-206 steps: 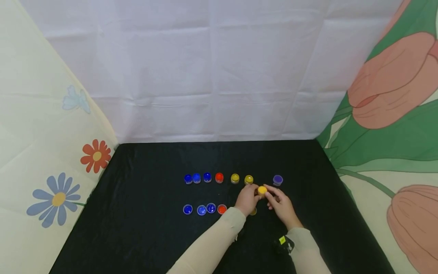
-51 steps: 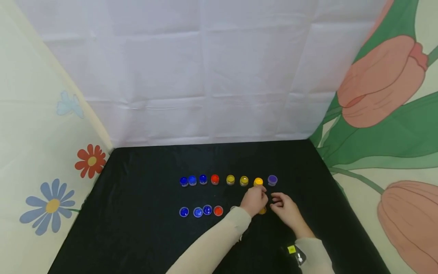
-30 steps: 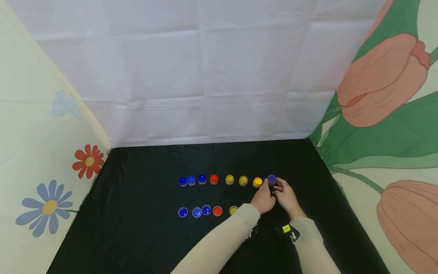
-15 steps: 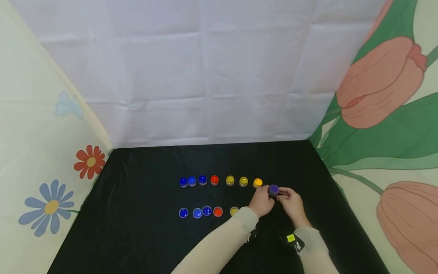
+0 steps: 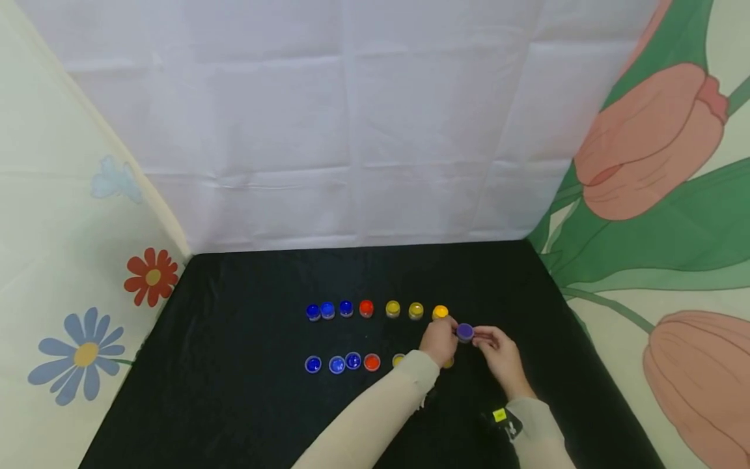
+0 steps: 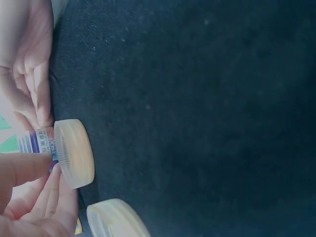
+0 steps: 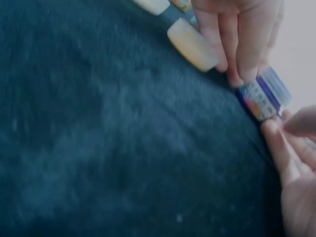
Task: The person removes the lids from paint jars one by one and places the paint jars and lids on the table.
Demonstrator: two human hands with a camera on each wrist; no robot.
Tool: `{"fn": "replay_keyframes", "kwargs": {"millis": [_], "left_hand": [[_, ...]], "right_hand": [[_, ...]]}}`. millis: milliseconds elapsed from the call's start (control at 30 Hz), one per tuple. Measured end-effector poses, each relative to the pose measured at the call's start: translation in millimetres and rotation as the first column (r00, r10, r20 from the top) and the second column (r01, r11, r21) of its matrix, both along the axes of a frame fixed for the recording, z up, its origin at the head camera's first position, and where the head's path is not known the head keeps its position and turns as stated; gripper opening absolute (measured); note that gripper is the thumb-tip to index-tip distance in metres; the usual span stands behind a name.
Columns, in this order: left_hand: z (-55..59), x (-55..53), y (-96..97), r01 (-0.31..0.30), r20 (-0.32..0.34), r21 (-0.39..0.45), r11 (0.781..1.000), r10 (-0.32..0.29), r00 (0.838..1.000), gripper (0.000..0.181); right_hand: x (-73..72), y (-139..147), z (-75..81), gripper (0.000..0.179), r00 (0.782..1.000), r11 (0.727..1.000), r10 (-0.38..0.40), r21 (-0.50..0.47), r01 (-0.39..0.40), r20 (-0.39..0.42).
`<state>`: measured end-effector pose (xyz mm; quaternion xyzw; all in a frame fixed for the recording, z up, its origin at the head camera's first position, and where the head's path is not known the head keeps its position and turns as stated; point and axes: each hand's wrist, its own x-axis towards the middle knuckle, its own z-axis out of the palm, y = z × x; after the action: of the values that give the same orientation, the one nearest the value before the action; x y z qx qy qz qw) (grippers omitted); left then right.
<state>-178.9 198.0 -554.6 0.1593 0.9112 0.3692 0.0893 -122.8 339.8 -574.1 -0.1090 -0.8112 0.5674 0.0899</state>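
Note:
Both hands hold a small purple paint pot (image 5: 465,333) in front of the back row's right end. My left hand (image 5: 439,340) grips it from the left with thumb and fingers. From the right, my right hand (image 5: 502,358) pinches it at its side. In the right wrist view the pot (image 7: 261,98) shows a printed label, a purple band and a clear ridged lid. Just left and behind stands a yellow-orange pot (image 5: 440,312). In the left wrist view a translucent lid (image 6: 74,153) lies close to the held pot, with another lid (image 6: 118,219) beside it.
A back row of blue, red (image 5: 366,308) and yellow pots (image 5: 392,309) runs leftward across the black cloth (image 5: 246,404). A nearer row holds round blue, red (image 5: 372,362) and yellow pieces, partly hidden by the left arm. A white sheet (image 5: 351,130) hangs behind.
The yellow-orange pot, earlier between both hands, now stands in the back row. The purple pot has been taken from that row's right end and brought nearer, slightly left.

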Motion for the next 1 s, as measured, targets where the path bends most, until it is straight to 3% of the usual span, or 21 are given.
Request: {"fn": "replay_keyframes", "kwargs": {"millis": [100,333,1000], "left_hand": [[1.3,-0.4,0.0,0.0,0.023,-0.005,1.0,0.0,1.0,0.01],[3.8,1.2,0.3,-0.005,0.015,-0.019,1.0,0.005,1.0,0.01],[4.6,2.6,1.6,-0.019,-0.011,-0.065,0.998,0.019,1.0,0.012]], "right_hand": [[1.5,0.5,-2.5,0.024,0.999,1.0,0.019,-0.023,-0.02,-0.049],[3.8,2.9,-1.1,0.04,0.998,0.998,0.06,0.001,-0.06,0.026],[2.4,-4.2,-4.7,0.03,0.998,0.995,0.07,0.066,-0.069,-0.005]]}}
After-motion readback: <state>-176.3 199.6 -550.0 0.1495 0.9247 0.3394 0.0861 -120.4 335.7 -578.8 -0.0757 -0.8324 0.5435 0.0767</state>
